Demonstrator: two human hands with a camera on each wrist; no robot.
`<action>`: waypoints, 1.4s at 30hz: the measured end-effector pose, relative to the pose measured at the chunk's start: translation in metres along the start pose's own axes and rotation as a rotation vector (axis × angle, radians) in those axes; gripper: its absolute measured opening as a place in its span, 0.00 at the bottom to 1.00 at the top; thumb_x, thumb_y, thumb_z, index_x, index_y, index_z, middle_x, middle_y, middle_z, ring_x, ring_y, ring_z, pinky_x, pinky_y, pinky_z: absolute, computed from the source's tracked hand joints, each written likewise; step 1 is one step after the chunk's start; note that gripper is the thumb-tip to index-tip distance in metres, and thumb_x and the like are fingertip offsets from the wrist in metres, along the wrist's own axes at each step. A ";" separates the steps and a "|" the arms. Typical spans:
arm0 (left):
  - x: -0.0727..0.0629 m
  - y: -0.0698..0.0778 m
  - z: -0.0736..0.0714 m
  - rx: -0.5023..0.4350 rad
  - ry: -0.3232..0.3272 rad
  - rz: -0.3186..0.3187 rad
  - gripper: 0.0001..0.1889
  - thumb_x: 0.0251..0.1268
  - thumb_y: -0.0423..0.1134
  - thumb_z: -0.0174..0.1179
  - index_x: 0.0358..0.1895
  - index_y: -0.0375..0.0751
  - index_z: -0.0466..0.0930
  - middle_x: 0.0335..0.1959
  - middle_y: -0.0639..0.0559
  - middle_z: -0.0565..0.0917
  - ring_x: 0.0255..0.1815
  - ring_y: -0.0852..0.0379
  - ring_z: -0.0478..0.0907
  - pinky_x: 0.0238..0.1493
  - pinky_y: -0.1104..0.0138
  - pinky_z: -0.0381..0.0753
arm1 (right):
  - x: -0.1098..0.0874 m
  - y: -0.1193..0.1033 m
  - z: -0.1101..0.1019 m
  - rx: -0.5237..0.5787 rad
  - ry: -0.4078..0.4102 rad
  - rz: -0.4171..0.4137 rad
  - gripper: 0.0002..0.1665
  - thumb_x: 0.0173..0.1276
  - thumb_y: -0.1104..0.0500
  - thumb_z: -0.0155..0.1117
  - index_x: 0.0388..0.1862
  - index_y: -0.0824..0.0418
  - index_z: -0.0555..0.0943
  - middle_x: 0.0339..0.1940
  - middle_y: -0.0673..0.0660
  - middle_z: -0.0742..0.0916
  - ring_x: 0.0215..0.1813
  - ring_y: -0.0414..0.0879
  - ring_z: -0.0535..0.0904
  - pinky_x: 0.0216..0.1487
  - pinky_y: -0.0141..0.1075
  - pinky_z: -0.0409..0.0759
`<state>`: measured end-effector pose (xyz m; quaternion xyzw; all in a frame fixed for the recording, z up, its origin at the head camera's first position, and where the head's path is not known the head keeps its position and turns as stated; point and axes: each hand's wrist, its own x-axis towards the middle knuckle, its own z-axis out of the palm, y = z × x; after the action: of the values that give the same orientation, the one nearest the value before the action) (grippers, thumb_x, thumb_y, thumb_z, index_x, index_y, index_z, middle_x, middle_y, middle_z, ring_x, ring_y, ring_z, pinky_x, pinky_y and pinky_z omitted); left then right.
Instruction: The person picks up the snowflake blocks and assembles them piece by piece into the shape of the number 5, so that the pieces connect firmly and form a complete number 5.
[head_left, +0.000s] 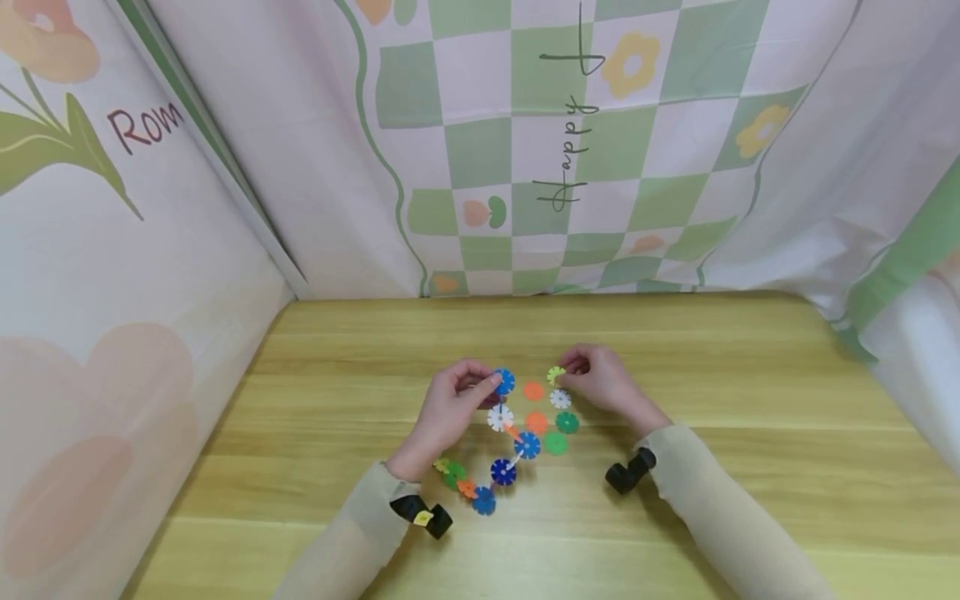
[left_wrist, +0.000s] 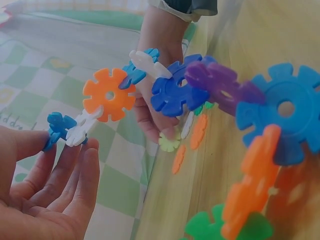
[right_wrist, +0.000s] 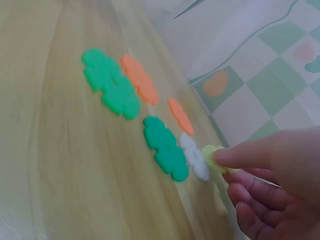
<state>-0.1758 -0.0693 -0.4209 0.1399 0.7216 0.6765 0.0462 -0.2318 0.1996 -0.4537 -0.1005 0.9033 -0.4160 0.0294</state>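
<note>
Well, left fingers pinch a disc chain — bent, running toward the person; right fingers, a yellow disc.

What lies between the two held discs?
In the head view, an orange disc lies between the blue disc in the left hand and the yellow disc in the right hand.

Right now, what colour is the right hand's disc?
The disc is pale yellow-green, clearest in the right wrist view.

L hand holding disc chain, R hand pinching ylw disc, loose discs nr it, wood tbl
</note>
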 end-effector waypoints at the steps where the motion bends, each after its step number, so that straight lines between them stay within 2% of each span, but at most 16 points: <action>1: 0.000 0.000 0.000 0.000 -0.001 0.000 0.10 0.76 0.37 0.60 0.48 0.30 0.80 0.40 0.44 0.86 0.41 0.49 0.86 0.46 0.60 0.86 | -0.001 0.000 0.000 0.008 0.006 -0.001 0.13 0.67 0.63 0.72 0.48 0.67 0.83 0.39 0.58 0.85 0.42 0.50 0.80 0.43 0.40 0.80; 7: 0.001 -0.002 0.000 0.004 -0.001 -0.010 0.10 0.76 0.37 0.61 0.47 0.31 0.80 0.40 0.44 0.86 0.41 0.49 0.86 0.46 0.60 0.86 | -0.005 -0.007 -0.003 0.067 0.033 0.011 0.11 0.69 0.63 0.71 0.48 0.67 0.85 0.40 0.58 0.86 0.42 0.51 0.81 0.43 0.42 0.83; 16: 0.002 -0.003 0.000 0.016 -0.004 -0.024 0.11 0.76 0.38 0.61 0.48 0.31 0.81 0.40 0.44 0.86 0.41 0.49 0.86 0.46 0.61 0.86 | -0.015 -0.023 -0.007 0.103 0.051 -0.014 0.12 0.68 0.61 0.73 0.46 0.66 0.86 0.39 0.56 0.88 0.42 0.50 0.83 0.43 0.38 0.84; 25: 0.001 -0.003 0.000 0.028 0.001 -0.030 0.11 0.75 0.39 0.62 0.48 0.32 0.82 0.40 0.44 0.86 0.41 0.49 0.86 0.47 0.59 0.86 | -0.027 -0.046 -0.009 0.173 0.031 -0.075 0.10 0.68 0.60 0.73 0.46 0.63 0.86 0.39 0.55 0.88 0.42 0.49 0.85 0.42 0.35 0.85; 34: 0.002 -0.003 0.000 0.029 0.000 -0.035 0.13 0.76 0.40 0.62 0.49 0.32 0.82 0.40 0.44 0.86 0.42 0.49 0.86 0.49 0.54 0.85 | -0.038 -0.065 -0.008 0.287 -0.023 -0.134 0.08 0.70 0.62 0.71 0.45 0.63 0.86 0.40 0.56 0.88 0.45 0.61 0.85 0.47 0.46 0.86; 38: 0.003 -0.003 0.000 0.034 -0.001 -0.040 0.13 0.76 0.41 0.62 0.49 0.32 0.82 0.41 0.45 0.86 0.42 0.50 0.86 0.48 0.57 0.86 | -0.041 -0.069 -0.008 0.306 -0.030 -0.170 0.06 0.70 0.62 0.71 0.44 0.62 0.86 0.40 0.56 0.88 0.46 0.63 0.85 0.46 0.44 0.86; 42: 0.004 -0.002 0.000 0.030 -0.004 -0.038 0.12 0.76 0.41 0.61 0.48 0.33 0.82 0.40 0.45 0.86 0.41 0.50 0.86 0.46 0.60 0.86 | -0.040 -0.072 -0.008 0.295 -0.020 -0.203 0.06 0.71 0.62 0.70 0.44 0.62 0.86 0.40 0.55 0.88 0.44 0.59 0.86 0.44 0.41 0.86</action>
<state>-0.1794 -0.0683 -0.4227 0.1282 0.7342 0.6642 0.0584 -0.1821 0.1689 -0.3953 -0.1899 0.8175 -0.5436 0.0106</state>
